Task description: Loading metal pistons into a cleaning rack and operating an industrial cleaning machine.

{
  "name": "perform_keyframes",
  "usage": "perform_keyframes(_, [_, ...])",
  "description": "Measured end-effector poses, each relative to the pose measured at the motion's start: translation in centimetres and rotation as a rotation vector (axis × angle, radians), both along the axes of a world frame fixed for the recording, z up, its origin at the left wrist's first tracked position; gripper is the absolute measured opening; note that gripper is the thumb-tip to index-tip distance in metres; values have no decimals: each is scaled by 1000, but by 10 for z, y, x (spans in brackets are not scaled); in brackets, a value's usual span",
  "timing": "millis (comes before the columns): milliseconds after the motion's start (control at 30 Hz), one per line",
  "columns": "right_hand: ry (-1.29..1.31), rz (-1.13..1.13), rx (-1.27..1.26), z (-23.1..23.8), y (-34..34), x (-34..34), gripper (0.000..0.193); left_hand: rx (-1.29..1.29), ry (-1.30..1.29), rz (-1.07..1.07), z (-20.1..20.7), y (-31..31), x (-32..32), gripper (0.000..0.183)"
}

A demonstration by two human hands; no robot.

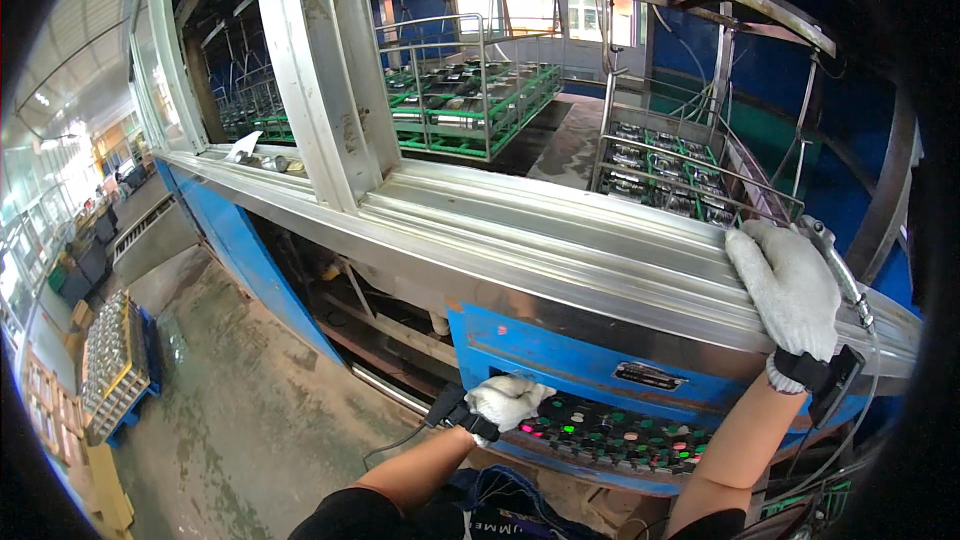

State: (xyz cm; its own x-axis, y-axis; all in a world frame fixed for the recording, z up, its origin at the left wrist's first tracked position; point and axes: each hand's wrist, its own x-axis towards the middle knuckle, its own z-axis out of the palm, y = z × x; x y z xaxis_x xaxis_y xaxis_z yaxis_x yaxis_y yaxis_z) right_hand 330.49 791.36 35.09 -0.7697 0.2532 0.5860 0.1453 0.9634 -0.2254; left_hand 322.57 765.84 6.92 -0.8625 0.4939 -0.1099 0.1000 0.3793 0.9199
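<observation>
My left hand (507, 402), in a white knit glove, is at the upper left of a dark control panel (610, 430) with several lit red and green buttons. Its fingers are curled together, and whatever they may hold is hidden. My right hand (785, 285), gloved the same way, rests on the aluminium ledge (560, 240), thumb apart from the fingers, whose tips drop over the far edge. Right beside it is a metal fitting with a hose (850, 285). Each wrist wears a black strap with a small device.
Behind the ledge hang a wire rack of metal parts (470, 105) at centre and a basket of metal parts (665, 165) at right. An upright aluminium post (320, 80) stands on the ledge. At left, a crate of shiny parts (110, 345) sits on the wet floor (230, 390).
</observation>
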Motion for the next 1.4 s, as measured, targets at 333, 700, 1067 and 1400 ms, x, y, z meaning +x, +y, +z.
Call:
perform_keyframes(333, [36, 2, 24, -2, 0, 0, 47, -35, 133, 53, 2, -3, 3, 32])
perform_keyframes(700, [9, -21, 5, -1, 0, -1, 48, 40, 265, 64, -5, 0, 2, 31])
perform_keyframes(1067, [16, -15, 11, -2, 2, 0, 49, -54, 122, 17, 5, 2, 1, 32])
perform_keyframes(1400, [28, -16, 19, -2, 1, 0, 49, -57, 92, 30, -1, 0, 0, 31])
